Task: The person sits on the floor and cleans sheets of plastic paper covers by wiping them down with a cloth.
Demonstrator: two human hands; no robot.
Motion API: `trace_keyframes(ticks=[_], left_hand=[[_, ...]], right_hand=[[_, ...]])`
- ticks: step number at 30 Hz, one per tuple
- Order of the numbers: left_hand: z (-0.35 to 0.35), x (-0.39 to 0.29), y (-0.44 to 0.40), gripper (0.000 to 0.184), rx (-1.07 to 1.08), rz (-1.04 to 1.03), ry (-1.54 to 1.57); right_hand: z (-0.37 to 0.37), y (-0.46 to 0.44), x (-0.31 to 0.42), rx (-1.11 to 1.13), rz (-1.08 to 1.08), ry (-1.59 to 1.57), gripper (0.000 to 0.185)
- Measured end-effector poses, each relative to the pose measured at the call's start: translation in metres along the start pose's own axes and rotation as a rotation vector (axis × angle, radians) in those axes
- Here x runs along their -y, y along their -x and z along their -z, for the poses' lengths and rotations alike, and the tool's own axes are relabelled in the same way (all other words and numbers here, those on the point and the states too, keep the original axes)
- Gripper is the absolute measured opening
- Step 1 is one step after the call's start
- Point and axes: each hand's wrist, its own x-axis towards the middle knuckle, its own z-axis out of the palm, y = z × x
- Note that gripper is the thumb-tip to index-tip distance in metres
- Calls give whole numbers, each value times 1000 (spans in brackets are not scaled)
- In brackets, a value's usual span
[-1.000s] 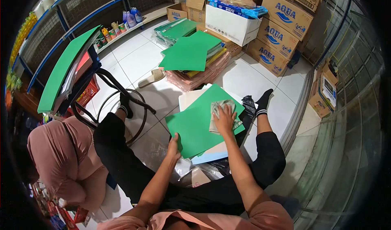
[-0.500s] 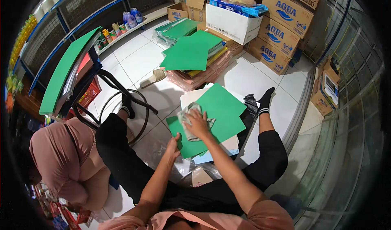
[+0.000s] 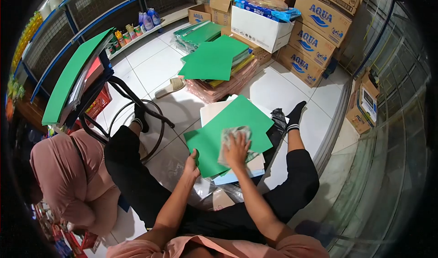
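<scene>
Between my legs lies a stack of papers with green sheets (image 3: 207,139) on top. My right hand (image 3: 237,149) presses a crumpled greyish cloth (image 3: 226,141) onto the green surface. The left edge of the top sheet is pinched in my left hand (image 3: 192,164), thumb on top. Under the green sheets, pale pink paper (image 3: 210,113) and light blue paper (image 3: 237,177) stick out. Clear plastic (image 3: 200,190) lies under the near side of the stack.
More green sheets (image 3: 212,59) top a plastic-wrapped pile ahead. A chair (image 3: 155,114) holding green folders (image 3: 75,75) stands left, near a bent-over person (image 3: 68,176). One sandal (image 3: 169,88) lies on the tiles. Cardboard boxes (image 3: 305,41) are stacked behind; glass panels (image 3: 388,166) line the right.
My right hand has moved the cloth right and slightly down across the green sheet. My left hand still holds the sheet's edge. The view has shifted slightly.
</scene>
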Motion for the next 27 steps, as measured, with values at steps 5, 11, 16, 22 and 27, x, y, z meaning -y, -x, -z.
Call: trace_keyframes(ticks=[5, 11, 16, 22, 27], left_hand=[[-28, -5, 14, 42, 188, 0, 78], [-26, -11, 25, 45, -77, -260, -443], [-51, -23, 57, 40, -185, -701, -943], [-85, -70, 86, 27, -150, -984, -1130], [-119, -111, 120, 26, -319, -1210, -1183]], right_hand=[[-4, 28, 64, 210, 140, -444, 43], [-2, 14, 30, 38, 235, -154, 41], [4, -16, -24, -93, 19, -43, 40], [5, -21, -38, -111, -58, -68, 40], [7, -16, -36, -86, -78, -61, 41]])
